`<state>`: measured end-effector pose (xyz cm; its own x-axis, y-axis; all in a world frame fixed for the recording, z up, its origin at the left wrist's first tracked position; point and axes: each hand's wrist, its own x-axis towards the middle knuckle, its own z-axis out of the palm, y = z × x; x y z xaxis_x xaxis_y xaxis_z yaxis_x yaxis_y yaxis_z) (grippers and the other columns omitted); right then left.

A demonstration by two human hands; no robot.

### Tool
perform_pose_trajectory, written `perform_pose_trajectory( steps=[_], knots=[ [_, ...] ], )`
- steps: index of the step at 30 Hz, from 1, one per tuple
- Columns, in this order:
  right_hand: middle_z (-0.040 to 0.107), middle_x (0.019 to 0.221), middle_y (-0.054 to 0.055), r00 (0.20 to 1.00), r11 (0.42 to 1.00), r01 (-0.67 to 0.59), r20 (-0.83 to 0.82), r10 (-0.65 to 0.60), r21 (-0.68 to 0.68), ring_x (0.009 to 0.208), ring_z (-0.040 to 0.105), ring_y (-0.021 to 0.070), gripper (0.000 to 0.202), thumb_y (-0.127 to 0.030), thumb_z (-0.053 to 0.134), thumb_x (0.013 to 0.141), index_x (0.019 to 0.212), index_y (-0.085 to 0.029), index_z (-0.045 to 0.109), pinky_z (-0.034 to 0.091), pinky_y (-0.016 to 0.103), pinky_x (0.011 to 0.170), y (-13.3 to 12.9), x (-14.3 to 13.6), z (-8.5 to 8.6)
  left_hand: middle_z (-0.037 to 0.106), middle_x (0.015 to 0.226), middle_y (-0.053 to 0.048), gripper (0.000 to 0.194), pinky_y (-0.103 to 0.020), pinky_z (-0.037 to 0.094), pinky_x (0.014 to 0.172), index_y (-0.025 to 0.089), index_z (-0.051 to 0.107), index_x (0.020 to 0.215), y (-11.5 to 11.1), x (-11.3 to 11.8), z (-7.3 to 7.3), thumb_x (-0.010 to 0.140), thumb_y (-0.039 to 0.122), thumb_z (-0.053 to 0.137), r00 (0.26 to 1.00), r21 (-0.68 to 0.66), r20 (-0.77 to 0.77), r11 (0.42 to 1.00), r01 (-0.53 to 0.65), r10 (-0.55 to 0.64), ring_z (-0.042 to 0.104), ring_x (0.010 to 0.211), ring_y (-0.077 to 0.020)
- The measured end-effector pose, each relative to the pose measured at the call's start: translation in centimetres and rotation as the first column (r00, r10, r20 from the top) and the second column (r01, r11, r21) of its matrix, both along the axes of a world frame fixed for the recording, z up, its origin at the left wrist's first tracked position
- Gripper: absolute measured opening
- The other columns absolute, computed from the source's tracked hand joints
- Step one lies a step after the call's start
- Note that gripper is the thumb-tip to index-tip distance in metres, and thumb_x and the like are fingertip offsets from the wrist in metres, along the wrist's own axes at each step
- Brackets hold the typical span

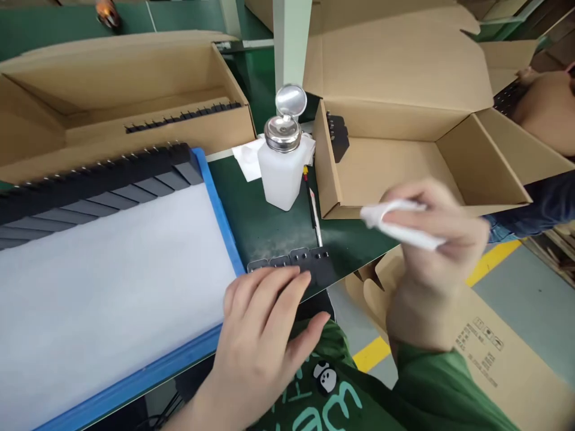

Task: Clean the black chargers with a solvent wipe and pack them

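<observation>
My left hand (265, 329) lies with its fingers spread over a short row of black parts (309, 260) at the front edge of the green table, its fingertips touching or just above them. Off to the right, my right hand (438, 230) is raised and slightly blurred, its fingers closed on a folded white cloth (399, 224). Behind the black parts stands a white bottle (282, 173) with its metal lid flipped up. A thin pen-like tool (315, 218) lies between the bottle and the parts.
A blue-edged tray (112, 281) with a long row of black blocks (94, 191) fills the left. Open cardboard boxes (386, 167) stand behind, left and right. Another person's arm (545, 111) is at the far right. Flattened cardboard (507, 359) lies below.
</observation>
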<state>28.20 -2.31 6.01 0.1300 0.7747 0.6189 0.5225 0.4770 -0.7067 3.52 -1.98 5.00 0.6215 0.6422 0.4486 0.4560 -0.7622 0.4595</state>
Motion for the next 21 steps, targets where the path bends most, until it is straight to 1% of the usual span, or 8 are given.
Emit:
perform_pose_trajectory(
  steps=[2, 4, 6, 7, 9, 11, 17, 21],
  knots=[
    [0.065, 0.099, 0.005, 0.998, 0.992, -0.058, -0.027, 0.055, -0.111, 0.083, 0.063, 0.0168, 0.029, -0.018, 0.060, 0.093, 0.110, -0.032, 0.077, 0.049, 0.032, 0.064, -2.0, 0.1, -3.2, 0.069, 0.121, -0.016, 0.051, -0.047, 0.042, 0.101, 0.009, 0.054, 0.132, 0.9, 1.2, -0.3, 0.088, 0.024, 0.073, 0.995, 0.055, -0.103, 0.998, -0.008, 0.014, 0.058, 0.115, -0.0323],
    [0.063, 0.098, 0.004, 0.998, 0.988, -0.037, -0.053, 0.030, -0.150, 0.084, 0.063, 0.0155, 0.034, -0.011, 0.058, 0.092, 0.111, -0.032, 0.076, 0.050, 0.030, 0.064, -2.7, -0.3, -6.2, 0.069, 0.125, -0.015, 0.060, -0.051, 0.038, 0.107, 0.010, 0.046, 0.141, 1.5, 2.3, -0.7, 0.089, 0.026, 0.071, 0.978, 0.045, -0.208, 0.999, 0.006, 0.003, 0.057, 0.120, -0.0345],
    [0.062, 0.098, 0.003, 0.997, 0.989, -0.012, -0.079, 0.000, -0.145, 0.085, 0.063, 0.0144, 0.037, -0.006, 0.059, 0.089, 0.108, -0.032, 0.077, 0.050, 0.028, 0.065, -2.4, -0.9, -8.2, 0.069, 0.127, -0.014, 0.062, -0.053, 0.033, 0.112, 0.012, 0.041, 0.146, 1.9, 3.0, -1.0, 0.091, 0.022, 0.067, 0.961, -0.006, -0.277, 1.000, 0.018, -0.019, 0.057, 0.123, -0.0333],
    [0.062, 0.099, 0.003, 0.997, 0.991, -0.016, -0.078, 0.006, -0.131, 0.086, 0.063, 0.0140, 0.037, -0.005, 0.060, 0.088, 0.106, -0.032, 0.077, 0.050, 0.028, 0.066, -2.2, -1.3, -8.8, 0.070, 0.127, -0.013, 0.062, -0.052, 0.032, 0.114, 0.013, 0.040, 0.147, 2.0, 3.3, -1.1, 0.092, 0.020, 0.066, 0.957, -0.033, -0.289, 0.999, 0.020, -0.029, 0.058, 0.122, -0.0318],
    [0.062, 0.100, 0.004, 0.998, 0.994, -0.055, -0.042, 0.051, -0.091, 0.086, 0.063, 0.0138, 0.036, -0.003, 0.060, 0.087, 0.105, -0.030, 0.077, 0.051, 0.027, 0.066, -1.7, -1.6, -9.4, 0.071, 0.125, -0.011, 0.060, -0.049, 0.030, 0.116, 0.014, 0.040, 0.147, 2.2, 3.5, -1.1, 0.093, 0.020, 0.065, 0.958, -0.083, -0.284, 0.996, 0.021, -0.044, 0.062, 0.118, -0.0278],
    [0.062, 0.100, 0.005, 0.996, 0.995, -0.089, 0.002, 0.089, -0.052, 0.085, 0.063, 0.0139, 0.035, -0.003, 0.060, 0.087, 0.106, -0.027, 0.075, 0.052, 0.027, 0.065, -1.4, -1.7, -9.4, 0.071, 0.124, -0.010, 0.057, -0.046, 0.028, 0.118, 0.014, 0.042, 0.145, 2.2, 3.6, -1.1, 0.093, 0.020, 0.065, 0.959, -0.120, -0.277, 0.993, 0.025, -0.057, 0.063, 0.113, -0.0245],
    [0.062, 0.097, 0.008, 0.996, 0.998, -0.069, 0.049, 0.069, -0.002, 0.077, 0.062, 0.0137, 0.030, 0.000, 0.056, 0.084, 0.100, -0.019, 0.074, 0.051, 0.027, 0.061, -1.8, -1.5, -9.3, 0.072, 0.121, -0.008, 0.049, -0.041, 0.026, 0.119, 0.013, 0.049, 0.137, 2.4, 3.5, -1.2, 0.093, 0.023, 0.066, 0.959, -0.139, -0.278, 0.990, 0.013, -0.052, 0.063, 0.111, -0.0214],
    [0.061, 0.096, 0.009, 0.992, 0.997, -0.070, 0.112, 0.065, 0.040, 0.074, 0.060, 0.0145, 0.032, 0.000, 0.054, 0.083, 0.103, -0.016, 0.072, 0.050, 0.029, 0.057, -2.1, -1.5, -9.6, 0.073, 0.119, -0.008, 0.045, -0.039, 0.026, 0.119, 0.011, 0.052, 0.133, 2.4, 3.6, -1.3, 0.091, 0.020, 0.067, 0.969, -0.146, -0.244, 0.989, 0.011, -0.047, 0.063, 0.111, -0.0203]
  ],
)
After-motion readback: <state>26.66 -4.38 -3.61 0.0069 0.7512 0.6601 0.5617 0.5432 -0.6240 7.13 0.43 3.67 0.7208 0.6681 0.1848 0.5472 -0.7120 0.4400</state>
